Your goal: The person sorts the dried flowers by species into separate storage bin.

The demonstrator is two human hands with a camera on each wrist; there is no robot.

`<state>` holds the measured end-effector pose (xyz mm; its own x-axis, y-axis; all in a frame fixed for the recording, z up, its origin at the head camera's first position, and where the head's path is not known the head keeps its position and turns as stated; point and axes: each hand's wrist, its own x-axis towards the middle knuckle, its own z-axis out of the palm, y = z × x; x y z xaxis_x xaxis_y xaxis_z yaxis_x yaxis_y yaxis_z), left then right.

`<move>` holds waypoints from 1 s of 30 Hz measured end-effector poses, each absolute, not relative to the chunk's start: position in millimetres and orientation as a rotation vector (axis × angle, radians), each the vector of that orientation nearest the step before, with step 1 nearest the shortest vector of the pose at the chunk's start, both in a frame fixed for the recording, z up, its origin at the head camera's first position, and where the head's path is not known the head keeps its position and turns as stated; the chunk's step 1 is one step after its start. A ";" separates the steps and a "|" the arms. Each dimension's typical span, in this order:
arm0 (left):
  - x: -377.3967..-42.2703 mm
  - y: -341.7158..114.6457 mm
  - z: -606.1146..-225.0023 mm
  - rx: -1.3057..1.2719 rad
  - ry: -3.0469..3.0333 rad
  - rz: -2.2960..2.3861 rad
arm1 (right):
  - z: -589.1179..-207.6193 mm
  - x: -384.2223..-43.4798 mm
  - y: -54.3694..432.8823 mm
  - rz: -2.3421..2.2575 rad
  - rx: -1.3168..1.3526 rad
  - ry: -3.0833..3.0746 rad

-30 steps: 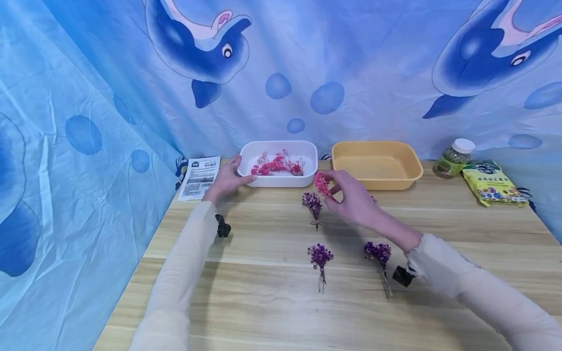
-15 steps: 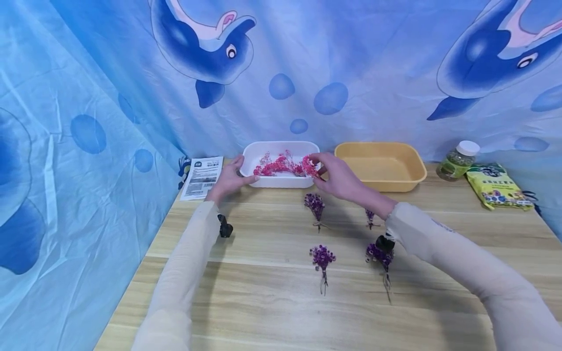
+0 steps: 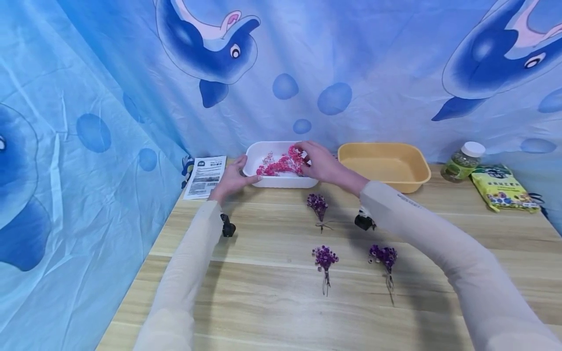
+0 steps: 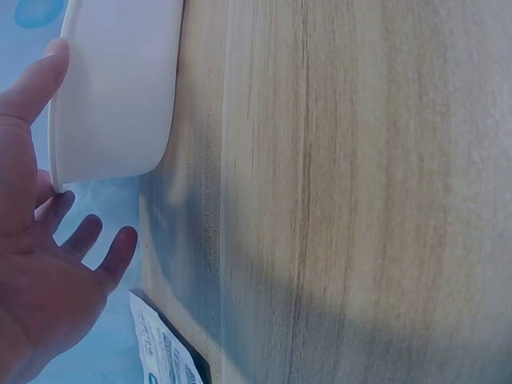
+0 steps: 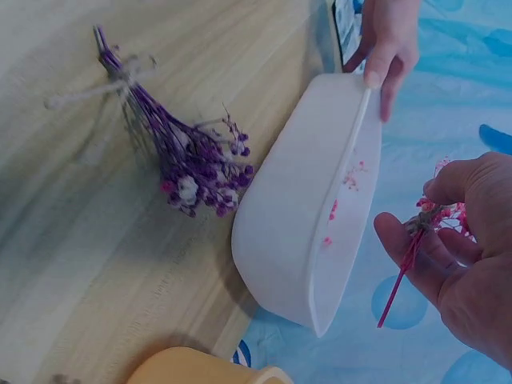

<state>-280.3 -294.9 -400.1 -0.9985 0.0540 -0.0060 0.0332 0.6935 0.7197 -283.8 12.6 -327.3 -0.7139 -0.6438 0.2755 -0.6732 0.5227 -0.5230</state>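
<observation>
My left hand [image 3: 231,179] holds the left end of a white plastic basin [image 3: 285,183], thumb [image 4: 38,82] on the rim and fingers at the outer side. Over the basin's right part, my right hand [image 3: 324,165] pinches a small bunch of pink dried flowers [image 5: 422,218] between thumb and fingers; the thin stems point downward in the right wrist view. More pink dried flowers [image 3: 273,168] lie inside the basin. Three purple dried flower bunches rest on the table: one [image 3: 318,206] nearest the basin, one [image 3: 325,259] below it, one [image 3: 384,258] to the right.
A yellow basin [image 3: 417,184] stands right of the white one. Further right are a jar with a white lid [image 3: 463,162] and a yellow packet [image 3: 502,187]. A printed white packet [image 3: 205,176] lies by my left hand. A blue curtain [image 3: 303,53] hangs behind the table.
My right hand has carried the pink bunch leftward, from in front of the gap between the basins to over the white basin. My left hand stays at the basin's left end.
</observation>
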 end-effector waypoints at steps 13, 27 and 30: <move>-279.2 -293.6 -398.0 0.076 2.879 1.194 | -336.3 -310.2 -10.0 0.863 1.153 -2.818; -279.4 -293.3 -399.8 0.064 2.883 1.193 | -348.7 -322.4 -24.4 0.780 1.113 -2.872; -279.4 -293.3 -399.6 0.064 2.881 1.194 | -351.6 -323.8 -26.8 0.757 1.111 -2.870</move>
<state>-279.4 -293.3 -399.6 -0.9989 0.0462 -0.0051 0.0291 0.7062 0.7075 -323.8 -26.8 -351.6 -0.7539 -0.6414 0.1426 -0.6282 0.6401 -0.4424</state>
